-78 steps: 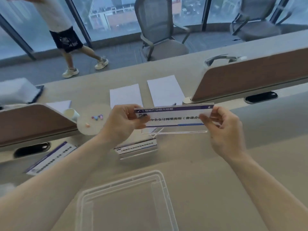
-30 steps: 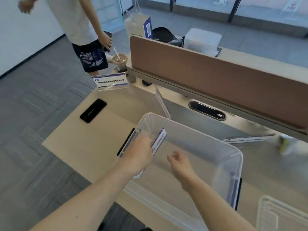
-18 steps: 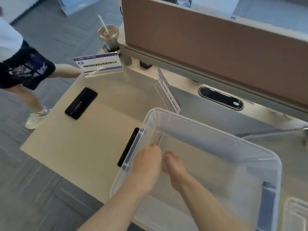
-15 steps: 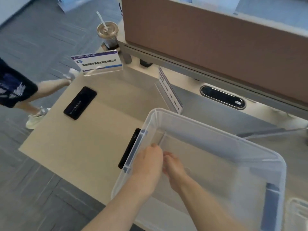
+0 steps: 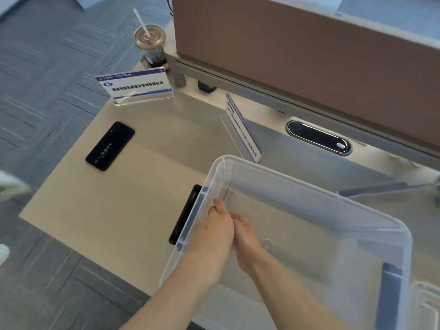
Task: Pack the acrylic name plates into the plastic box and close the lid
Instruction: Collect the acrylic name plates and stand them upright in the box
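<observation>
A clear plastic box stands open on the desk. Both my hands reach inside it at its left wall. My left hand curls its fingers on a clear acrylic name plate that stands on edge against that wall; only a thin edge of the plate shows. My right hand lies close beside the left, with its fingertips hidden behind it. Another name plate stands at the desk's far left. A second one stands edge-on just beyond the box. A third lies right of the box.
The box lid lies at the lower right edge. A black phone rests on the desk to the left. An iced drink with a straw stands by the brown divider panel. The desk's left edge drops to carpet.
My hands have lowered the name plate from above the rim down against the box's left wall. The right hand closed in beside the left. A walking person has left the view.
</observation>
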The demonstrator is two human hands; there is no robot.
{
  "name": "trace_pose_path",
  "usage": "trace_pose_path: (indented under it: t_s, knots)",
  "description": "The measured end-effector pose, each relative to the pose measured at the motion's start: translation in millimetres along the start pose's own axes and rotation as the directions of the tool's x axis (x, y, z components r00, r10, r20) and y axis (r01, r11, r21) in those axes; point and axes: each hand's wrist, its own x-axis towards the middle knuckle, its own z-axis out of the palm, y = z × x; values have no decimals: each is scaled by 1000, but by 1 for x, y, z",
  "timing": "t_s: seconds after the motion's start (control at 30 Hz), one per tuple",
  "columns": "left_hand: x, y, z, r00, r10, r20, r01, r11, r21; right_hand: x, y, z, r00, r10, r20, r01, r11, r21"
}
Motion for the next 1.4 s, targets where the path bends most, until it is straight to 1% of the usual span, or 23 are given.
trace_pose_path:
  t_s: [0.1, 0.23, 0.33, 0.4, 0.43, 0.5, 0.57, 0.63, 0.73, 0.83, 0.93, 1.07, 1.13, 1.2, 1.3, 1.4]
  knots:
    - [0, 0, -1, 1000, -10, 15, 10, 998, -62, 1, 1, 1, 1000, 6, 4, -7, 1000, 27]
    - [-1, -1, 2, 1000, 21, 4, -21, 1000, 10, 1, 2, 2, 999, 7, 48, -10, 998, 63]
    - [1, -2, 7, 1000, 20, 21, -19, 1000, -4, -2, 1, 3, 996, 10, 84, -18, 994, 104]
    - [-6, -1, 3, 1000, 29, -5, -29, 1000, -11, -12, -1, 1, 996, -8, 85, 0, 995, 98]
    - [-14, 1, -2, 998, 55, -35, -55, 998, -14, -21, -4, -2, 997, -25, 78, 18, 996, 88]
    - [-35, 8, -18, 985, 151, -86, -153, 988, -23, -44, -10, -14, 997, -66, 40, 62, 994, 88]
    - [-56, 14, -38, 950, 257, -179, -270, 961, -52, -77, -24, -35, 993, -116, -19, 117, 987, 109]
    - [-74, 25, -61, 901, 328, -284, -377, 916, -139, -118, -40, -66, 977, -199, -71, 207, 971, 119]
    - [-101, 63, -95, 802, 422, -424, -565, 766, -307, -187, -58, -126, 933, -321, -163, 347, 922, 173]
    - [-132, 123, -120, 708, 513, -485, -691, 647, -323, -248, -62, -194, 869, -412, -273, 471, 858, 205]
    - [-169, 192, -122, 652, 604, -458, -758, 540, -366, -300, -45, -265, 770, -462, -441, 581, 793, 184]
    - [-233, 273, -86, 570, 726, -385, -816, 441, -374, -365, 5, -362, 661, -416, -624, 657, 722, 215]
    - [-264, 309, -58, 534, 767, -356, -838, 424, -343, -397, 39, -407, 609, -386, -693, 692, 686, 225]
    - [-293, 342, -30, 525, 785, -328, -839, 414, -352, -425, 72, -448, 570, -376, -730, 713, 669, 211]
    - [-329, 387, 13, 546, 790, -279, -808, 409, -424, -459, 115, -501, 562, -354, -748, 701, 683, 203]
    - [-354, 427, 51, 563, 785, -257, -793, 426, -436, -477, 150, -545, 543, -330, -772, 695, 693, 193]
